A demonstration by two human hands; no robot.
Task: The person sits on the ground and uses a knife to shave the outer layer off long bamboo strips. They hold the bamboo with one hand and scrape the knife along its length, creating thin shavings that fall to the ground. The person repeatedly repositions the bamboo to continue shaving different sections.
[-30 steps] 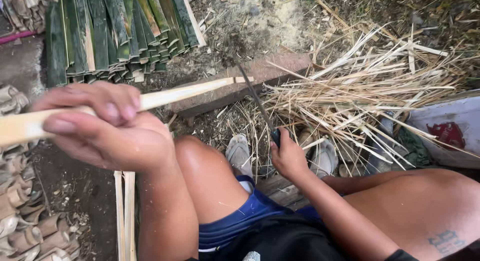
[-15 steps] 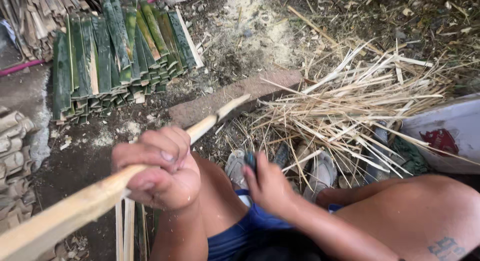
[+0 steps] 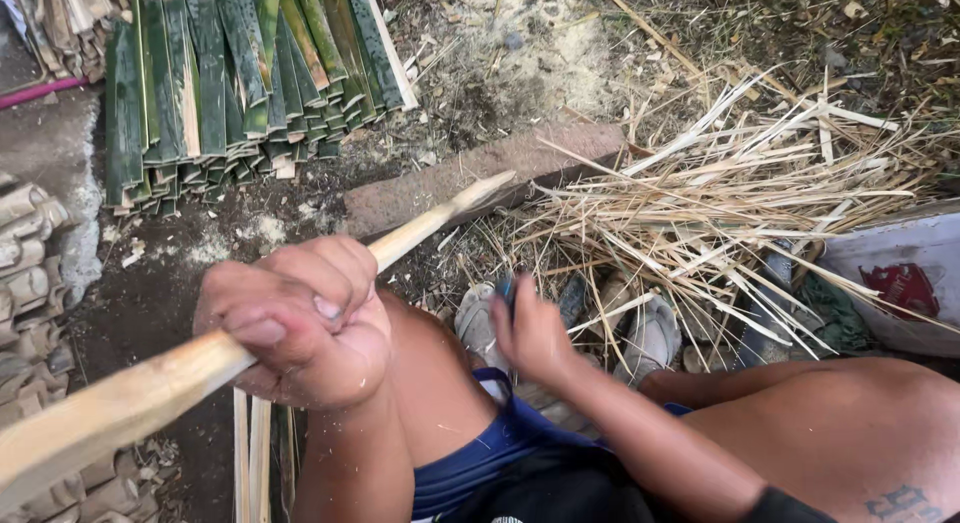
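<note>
My left hand [image 3: 300, 318] is closed around a long pale bamboo strip [image 3: 120, 403], which runs from the lower left corner up to a frayed tip near a brick. My right hand [image 3: 535, 333] hangs low by my knee, its fingers curled on a dark knife handle [image 3: 507, 286]; the blade is hidden behind the hand. My bare knees and blue shorts fill the lower middle. Both feet in grey sandals [image 3: 480, 318] rest on the dirt below the hands.
A stack of green split bamboo slats [image 3: 230, 73] lies at the upper left. A long reddish brick [image 3: 480, 173] lies across the middle. Pale shavings [image 3: 740, 193] are heaped at the right beside a white sack [image 3: 900, 283]. Cut bamboo sections [image 3: 30, 273] line the left edge.
The bamboo strip has been drawn back toward me, its tip now short of the brick's far end. My right hand has dropped closer to my knee, and the blade is no longer visible.
</note>
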